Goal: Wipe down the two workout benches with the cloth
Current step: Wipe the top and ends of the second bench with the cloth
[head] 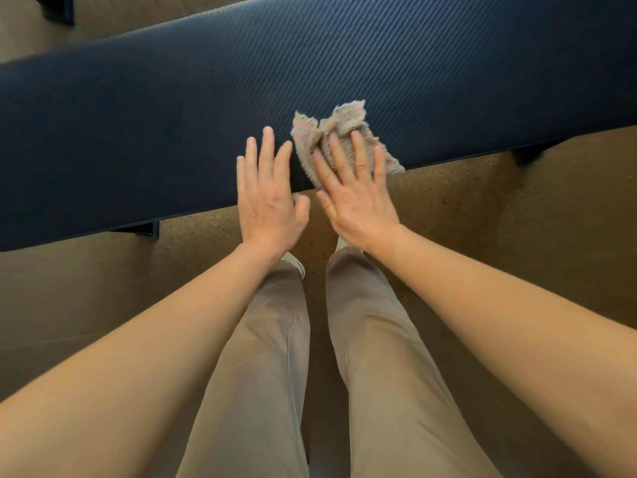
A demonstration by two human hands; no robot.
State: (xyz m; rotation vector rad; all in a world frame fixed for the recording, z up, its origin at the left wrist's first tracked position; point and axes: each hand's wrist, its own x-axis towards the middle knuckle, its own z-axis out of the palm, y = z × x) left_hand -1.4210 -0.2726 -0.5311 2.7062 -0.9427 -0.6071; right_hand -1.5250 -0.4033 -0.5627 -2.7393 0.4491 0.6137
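Speckled brown floor (448, 208) runs beneath a long workout bench (172, 115), whose dark navy pad has a fine diagonal ribbed weave. A crumpled, frayed beige cloth (344, 122) lies on the pad's near edge, under the right hand (358, 198), which presses it flat with straight, spread fingers. The left hand (269, 201) is just beside the cloth, fingers straight and holding nothing, over the same edge. A dark bench leg (144, 229) stands off to the left of the hands. Below them are tan trousers (269, 357) and a pale shoe (294, 262).
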